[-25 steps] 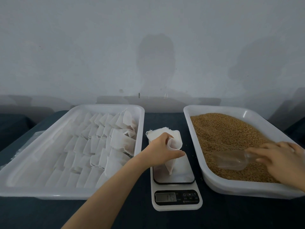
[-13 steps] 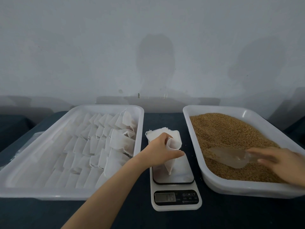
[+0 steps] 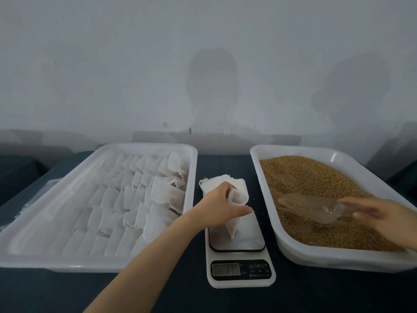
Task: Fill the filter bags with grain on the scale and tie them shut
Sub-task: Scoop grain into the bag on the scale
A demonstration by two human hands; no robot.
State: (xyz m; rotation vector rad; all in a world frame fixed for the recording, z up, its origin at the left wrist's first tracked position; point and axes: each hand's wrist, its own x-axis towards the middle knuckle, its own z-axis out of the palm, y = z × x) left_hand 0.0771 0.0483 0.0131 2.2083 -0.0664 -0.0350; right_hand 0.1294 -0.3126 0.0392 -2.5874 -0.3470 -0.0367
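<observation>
A white digital scale point(image 3: 240, 273) stands on the dark table between two trays. My left hand point(image 3: 217, 205) holds an open white filter bag point(image 3: 235, 211) upright, its lower tip on the scale's plate. My right hand point(image 3: 381, 214) grips the handle of a clear plastic scoop point(image 3: 316, 205) that holds some grain and hovers just above the brown grain point(image 3: 316, 186) in the right tray point(image 3: 338, 256). A small stack of flat empty bags point(image 3: 216, 180) lies behind the scale.
The white tray on the left point(image 3: 67, 263) holds several filled white bags in rows. A pale wall rises behind the table. Dark tabletop shows in front of the scale and trays.
My right hand has pulled the scoop through the grain and lifted it, now loaded, slightly up and left. My left hand and the bag have stayed still.
</observation>
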